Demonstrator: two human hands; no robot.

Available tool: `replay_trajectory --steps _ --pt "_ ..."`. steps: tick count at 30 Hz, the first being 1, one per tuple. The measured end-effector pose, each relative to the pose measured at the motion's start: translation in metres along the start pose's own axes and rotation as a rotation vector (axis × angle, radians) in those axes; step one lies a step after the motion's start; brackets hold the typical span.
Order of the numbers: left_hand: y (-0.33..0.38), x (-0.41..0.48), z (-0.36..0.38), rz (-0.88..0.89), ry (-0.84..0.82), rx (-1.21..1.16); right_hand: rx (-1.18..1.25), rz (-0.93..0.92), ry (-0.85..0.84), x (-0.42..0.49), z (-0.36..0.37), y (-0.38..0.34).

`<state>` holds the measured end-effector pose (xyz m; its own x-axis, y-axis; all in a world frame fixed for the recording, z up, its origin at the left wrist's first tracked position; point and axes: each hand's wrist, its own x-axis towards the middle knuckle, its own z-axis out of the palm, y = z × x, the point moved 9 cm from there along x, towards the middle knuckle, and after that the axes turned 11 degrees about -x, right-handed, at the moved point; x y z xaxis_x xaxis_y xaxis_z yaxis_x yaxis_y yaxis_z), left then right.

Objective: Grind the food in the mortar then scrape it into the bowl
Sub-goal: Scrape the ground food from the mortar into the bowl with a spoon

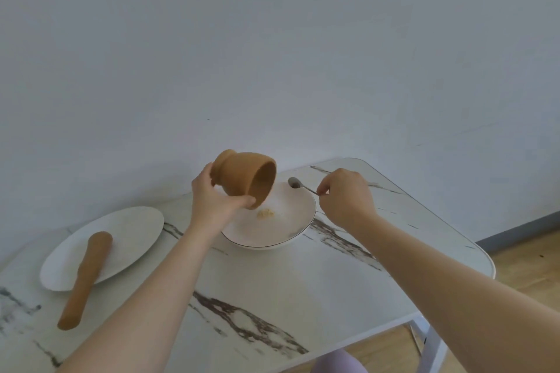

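Note:
My left hand (212, 200) grips a brown wooden mortar (247, 177) and holds it tipped on its side above the white bowl (300, 225), mouth facing right and down. A small heap of pale ground food (265, 213) lies in the bowl under the mortar's rim. My right hand (345, 197) pinches the handle of a metal spoon (295, 182), whose scoop hovers over the bowl's far rim, just right of the mortar's mouth. The mortar's inside looks dark and I cannot tell what is in it.
A brown wooden pestle (85, 278) lies across the near edge of a white plate (133, 236) at the left. The marble-patterned table (303, 297) ends at a rounded corner on the right, with wooden floor beyond. The wall stands close behind.

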<state>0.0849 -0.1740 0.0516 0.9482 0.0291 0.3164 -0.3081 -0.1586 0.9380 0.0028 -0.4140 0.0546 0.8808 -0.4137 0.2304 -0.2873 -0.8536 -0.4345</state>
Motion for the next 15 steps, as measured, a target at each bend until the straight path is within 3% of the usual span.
replay_trajectory --steps 3,5,9,15 --pt "-0.025 0.003 0.0 -0.338 -0.1 -0.608 0.053 0.039 0.013 0.008 0.004 0.008" --pt "-0.032 0.0 0.001 -0.433 -0.148 -0.805 0.054 0.045 -0.002 0.012 0.009 0.012" --pt "-0.033 -0.004 0.002 -0.463 -0.189 -0.921 0.071 0.048 -0.013 0.015 0.015 0.014" --pt "-0.034 -0.004 0.001 -0.438 -0.187 -0.874 0.112 0.011 0.032 0.012 0.009 0.005"
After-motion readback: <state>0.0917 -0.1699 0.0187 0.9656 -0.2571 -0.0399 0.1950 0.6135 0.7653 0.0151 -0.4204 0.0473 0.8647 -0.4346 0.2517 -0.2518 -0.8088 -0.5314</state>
